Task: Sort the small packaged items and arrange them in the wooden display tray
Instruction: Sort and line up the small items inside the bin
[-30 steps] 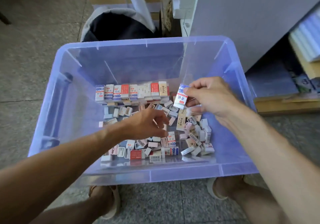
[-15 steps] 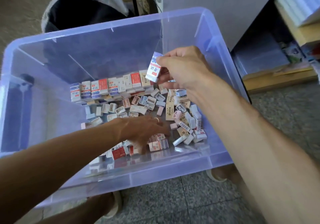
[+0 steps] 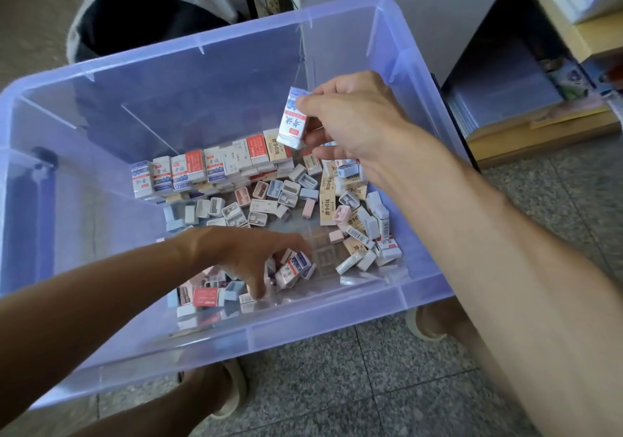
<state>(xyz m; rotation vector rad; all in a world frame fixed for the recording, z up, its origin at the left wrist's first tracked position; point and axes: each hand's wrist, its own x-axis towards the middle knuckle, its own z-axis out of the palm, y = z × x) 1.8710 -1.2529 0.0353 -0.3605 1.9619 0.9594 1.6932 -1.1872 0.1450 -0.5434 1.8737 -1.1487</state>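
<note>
A clear purple plastic bin (image 3: 323,322) on the floor holds several small packaged erasers and sharpeners. A tidy row of upright packs (image 3: 209,170) stands along the back of the bin floor. Loose packs (image 3: 357,231) lie scattered in the middle and right. My right hand (image 3: 357,116) is raised above the row and pinches a white and blue eraser pack (image 3: 292,120) by its top. My left hand (image 3: 249,254) reaches down into the near pile, fingers spread over a white, blue and red pack (image 3: 292,269); whether it grips anything I cannot tell. No wooden tray is in view.
A black-lined waste bin (image 3: 141,21) stands behind the plastic bin. A low shelf with stacked books and paper (image 3: 526,99) sits at the right. The floor is grey speckled tile (image 3: 371,386). My sandalled feet (image 3: 229,389) show under the bin's near edge.
My right hand has lifted the white and blue pack higher above the row. My left hand has slid toward the near pile. The camera view has shifted left and down.
</note>
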